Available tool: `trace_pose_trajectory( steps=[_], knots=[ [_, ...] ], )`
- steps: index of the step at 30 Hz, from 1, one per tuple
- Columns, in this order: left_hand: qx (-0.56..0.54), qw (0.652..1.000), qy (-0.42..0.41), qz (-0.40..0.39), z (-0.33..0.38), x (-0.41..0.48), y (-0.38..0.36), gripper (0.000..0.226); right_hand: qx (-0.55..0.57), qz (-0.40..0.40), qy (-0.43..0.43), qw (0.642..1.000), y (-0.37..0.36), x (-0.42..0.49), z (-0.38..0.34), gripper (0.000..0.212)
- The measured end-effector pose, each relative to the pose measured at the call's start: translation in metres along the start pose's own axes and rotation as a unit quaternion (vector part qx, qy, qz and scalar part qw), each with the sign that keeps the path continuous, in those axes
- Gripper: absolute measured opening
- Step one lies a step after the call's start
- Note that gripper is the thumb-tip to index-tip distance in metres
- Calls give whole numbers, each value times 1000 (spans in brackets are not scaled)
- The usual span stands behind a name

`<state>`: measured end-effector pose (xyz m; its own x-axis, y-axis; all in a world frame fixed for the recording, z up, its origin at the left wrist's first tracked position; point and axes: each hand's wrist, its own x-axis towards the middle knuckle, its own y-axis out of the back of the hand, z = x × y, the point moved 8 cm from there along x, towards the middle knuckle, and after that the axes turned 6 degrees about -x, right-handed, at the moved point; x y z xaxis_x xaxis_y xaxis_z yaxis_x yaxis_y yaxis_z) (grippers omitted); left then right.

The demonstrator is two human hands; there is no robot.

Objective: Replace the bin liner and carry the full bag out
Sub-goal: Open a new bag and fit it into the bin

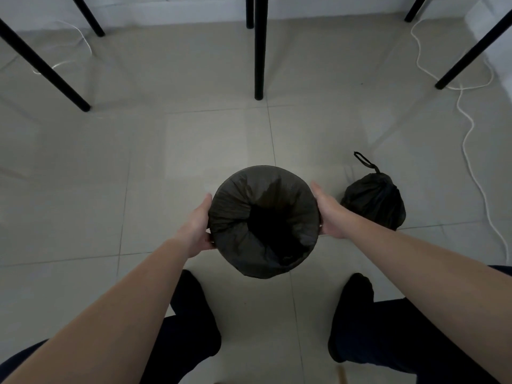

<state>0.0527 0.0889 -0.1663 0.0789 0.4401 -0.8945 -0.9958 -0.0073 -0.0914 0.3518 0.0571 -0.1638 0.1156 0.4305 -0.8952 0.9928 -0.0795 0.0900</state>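
Note:
A round bin (pixel 264 268) stands on the tiled floor just in front of my feet. A dark liner (pixel 235 200) is stretched over its rim and sags into the black opening. My left hand (pixel 198 227) presses against the bin's left side at the rim. On the opposite side, my right hand (pixel 329 214) holds the rim too. The full black bag (pixel 374 200), tied at the top with a drawstring loop, sits on the floor to the right of the bin, behind my right hand.
Black table legs (pixel 259 51) stand ahead, with others slanting at the far left (pixel 44 65) and right (pixel 473 51). A white cable (pixel 471 126) snakes along the floor on the right, past the full bag. My dark-trousered legs and feet (pixel 352 309) are below the bin.

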Motion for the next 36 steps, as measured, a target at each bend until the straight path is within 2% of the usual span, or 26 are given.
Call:
trace_pose_trajectory(
  steps=[3, 6, 8, 10, 11, 12, 15, 17, 19, 20, 22, 25, 28, 30, 31, 32, 33, 34, 36],
  knots=[
    [-41, 999, 26, -20, -2, 10, 0, 80, 18, -36, -46, 998, 2, 15, 13, 92],
    [-49, 998, 7, 24, 1, 14, 6, 75, -23, -17, -63, 998, 12, 14, 12, 88],
    [0, 995, -35, 98, 11, 11, 16, 65, -113, 59, -4, 992, 23, 8, -7, 77],
    [70, 980, -78, 168, 25, 4, 25, 54, -174, 145, 93, 970, 32, -1, -36, 65],
    [94, 976, -86, 179, 29, 0, 26, 50, -174, 149, 120, 966, 29, -5, -45, 60],
    [111, 977, -77, 168, 30, -7, 22, 47, -155, 133, 124, 971, 24, -8, -48, 55],
    [121, 990, -16, 69, 18, -25, -2, 47, -146, 71, 82, 983, 8, -15, -37, 54],
    [84, 996, -24, 29, 16, -32, -11, 51, -171, 54, 58, 982, 7, -18, -27, 59],
    [41, 997, -46, 42, 19, -31, -8, 53, -198, 51, 27, 978, 11, -23, -19, 65],
    [56, 994, -65, 63, 24, -32, -6, 50, -218, 61, 38, 973, 14, -24, -21, 64],
    [142, 979, -95, 112, 33, -32, 0, 50, -251, 101, 119, 955, 17, -29, -38, 54],
    [150, 984, -70, 68, 30, -28, -11, 54, -236, 102, 197, 946, 7, -26, -52, 45],
    [93, 995, -45, 13, 27, -26, -16, 55, -199, 64, 145, 967, -1, -10, -41, 57],
    [20, 998, -54, 7, 29, -15, -9, 61, -161, 56, 77, 982, 2, -4, -30, 60],
    [-6, 997, -70, 20, 31, -13, -5, 62, -164, 68, 70, 982, 4, -5, -31, 60],
    [6, 994, -100, 49, 37, -10, 0, 61, -196, 94, 95, 971, 7, -5, -36, 60],
    [67, 982, -151, 90, 44, -9, 5, 57, -255, 138, 154, 945, 11, -8, -47, 55],
    [149, 954, -222, 138, 55, -13, 7, 49, -323, 194, 229, 898, 14, -15, -58, 47],
    [303, 855, -371, 200, 76, -28, -3, 30, -445, 248, 388, 768, 0, -38, -77, 29]
  ],
)
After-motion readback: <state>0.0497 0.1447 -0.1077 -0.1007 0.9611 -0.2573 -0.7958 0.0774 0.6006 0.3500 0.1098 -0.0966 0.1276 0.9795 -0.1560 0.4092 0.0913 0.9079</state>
